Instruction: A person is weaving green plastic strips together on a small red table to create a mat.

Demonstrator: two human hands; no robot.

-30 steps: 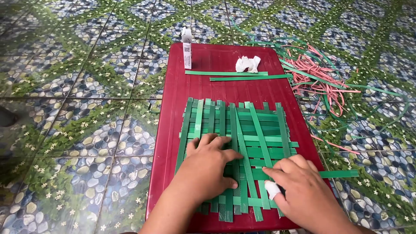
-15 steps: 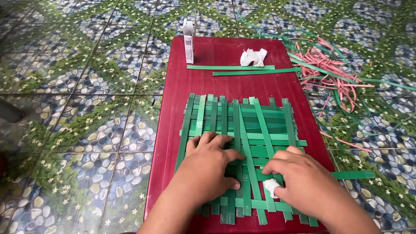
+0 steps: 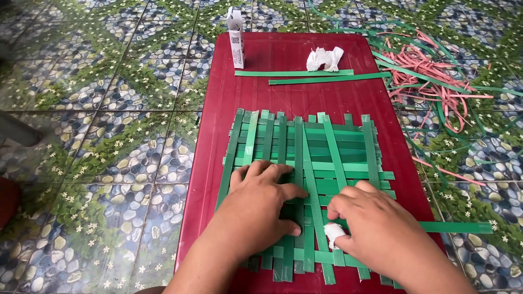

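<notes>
A woven mat of plastic strips (image 3: 305, 169) lies on the near half of the board (image 3: 283, 98), which rests on the tiled floor (image 3: 109, 120). The left hand (image 3: 259, 209) presses flat on the mat's near left part; the right hand (image 3: 376, 231) rests just beside it, to the right. Beyond the mat lie two loose strips (image 3: 316, 76). Behind those, a small carton (image 3: 236, 37) stands at the far left and a crumpled tissue (image 3: 324, 59) lies to its right. A tangle of spare strips (image 3: 436, 81) sprawls on the floor right of the board.

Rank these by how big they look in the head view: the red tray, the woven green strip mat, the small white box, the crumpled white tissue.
1. red tray
2. woven green strip mat
3. and 4. small white box and crumpled white tissue: they look about alike, so no ranking between them.
</notes>
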